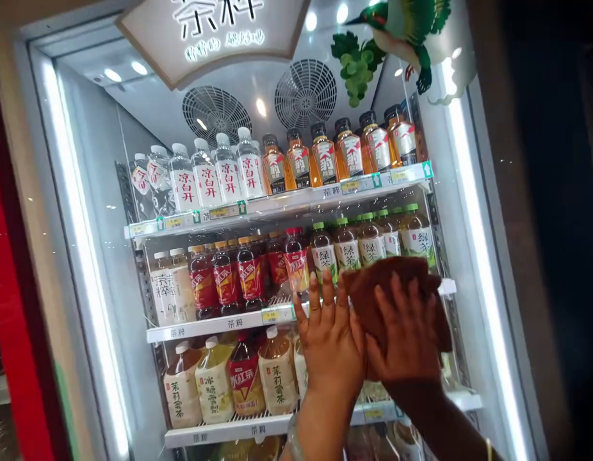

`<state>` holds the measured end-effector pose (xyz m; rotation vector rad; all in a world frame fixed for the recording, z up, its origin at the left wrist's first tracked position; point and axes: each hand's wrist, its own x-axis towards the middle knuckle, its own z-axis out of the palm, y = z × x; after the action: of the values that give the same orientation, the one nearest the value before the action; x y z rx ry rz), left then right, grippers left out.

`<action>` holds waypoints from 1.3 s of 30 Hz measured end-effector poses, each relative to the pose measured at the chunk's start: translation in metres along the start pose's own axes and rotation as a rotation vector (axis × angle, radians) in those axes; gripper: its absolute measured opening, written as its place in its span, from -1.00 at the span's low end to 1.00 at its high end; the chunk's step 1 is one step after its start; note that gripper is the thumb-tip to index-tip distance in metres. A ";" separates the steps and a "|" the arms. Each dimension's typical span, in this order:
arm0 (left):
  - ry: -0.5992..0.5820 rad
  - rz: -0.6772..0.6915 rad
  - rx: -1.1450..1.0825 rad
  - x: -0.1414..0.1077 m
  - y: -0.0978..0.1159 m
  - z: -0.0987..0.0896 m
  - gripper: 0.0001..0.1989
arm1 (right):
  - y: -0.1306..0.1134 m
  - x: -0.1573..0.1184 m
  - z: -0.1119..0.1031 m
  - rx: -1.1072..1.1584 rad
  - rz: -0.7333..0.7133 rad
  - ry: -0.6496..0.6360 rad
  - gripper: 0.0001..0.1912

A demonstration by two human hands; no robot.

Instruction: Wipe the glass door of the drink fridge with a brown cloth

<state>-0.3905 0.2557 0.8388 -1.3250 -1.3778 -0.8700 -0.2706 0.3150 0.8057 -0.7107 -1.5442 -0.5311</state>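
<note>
A brown cloth (397, 288) lies against the glass door of a lit drinks cooler. Spread flat on top of it is my right hand (406, 333), slightly blurred, with its fingers apart, pressing the cloth to the glass. Just left of it, my left hand (330, 339) rests with its palm on the glass and its fingers apart, holding nothing. The side of my left hand touches or lies close to the cloth's left edge. Part of the cloth is hidden under my right hand.
Behind the glass, shelves (277, 198) hold rows of bottles, among them clear water bottles (224, 169), red-labelled bottles (251, 278) and green-capped bottles (347, 246). A sign (214, 38) hangs at the top. A bright light strip (488, 256) runs along the right side.
</note>
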 end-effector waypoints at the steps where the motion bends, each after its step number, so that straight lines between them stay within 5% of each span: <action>1: 0.011 0.001 -0.003 -0.004 0.000 0.000 -0.28 | 0.000 -0.007 0.001 -0.010 -0.049 0.000 -0.11; 5: 0.045 -0.013 0.000 -0.036 -0.009 -0.001 -0.30 | 0.029 -0.052 -0.004 -0.076 -0.221 0.011 -0.16; 7: 0.041 -0.028 0.023 -0.037 -0.017 -0.003 -0.31 | 0.052 -0.059 -0.010 -0.075 -0.173 0.001 -0.19; 11: 0.081 -0.035 0.072 0.012 -0.030 -0.008 -0.30 | 0.072 -0.004 -0.019 -0.001 0.005 0.011 -0.26; 14: 0.117 -0.032 0.082 0.058 -0.032 -0.009 -0.30 | 0.049 0.065 -0.017 0.048 0.033 0.062 -0.28; 17: 0.121 -0.028 0.083 0.072 -0.031 -0.009 -0.32 | 0.009 0.100 -0.010 0.110 -0.055 0.065 -0.28; 21: 0.119 0.022 0.087 0.040 -0.037 -0.011 -0.36 | -0.021 0.067 -0.002 0.161 -0.205 0.005 -0.30; 26: 0.067 -0.002 0.101 0.006 -0.039 -0.016 -0.33 | 0.000 0.009 -0.004 0.137 -0.207 -0.013 -0.28; 31: 0.040 0.056 0.098 0.038 -0.046 -0.016 -0.32 | -0.007 0.057 -0.003 0.147 -0.069 0.020 -0.25; 36: 0.020 0.032 0.111 0.089 -0.085 -0.032 -0.40 | -0.066 0.126 0.014 0.163 -0.046 0.055 -0.24; 39: 0.016 -0.039 0.110 0.094 -0.121 -0.048 -0.40 | -0.104 0.127 0.022 0.190 -0.104 -0.004 -0.22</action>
<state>-0.4923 0.2180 0.9573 -1.2087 -1.4230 -0.8166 -0.3621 0.2741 0.9375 -0.4881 -1.6170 -0.4526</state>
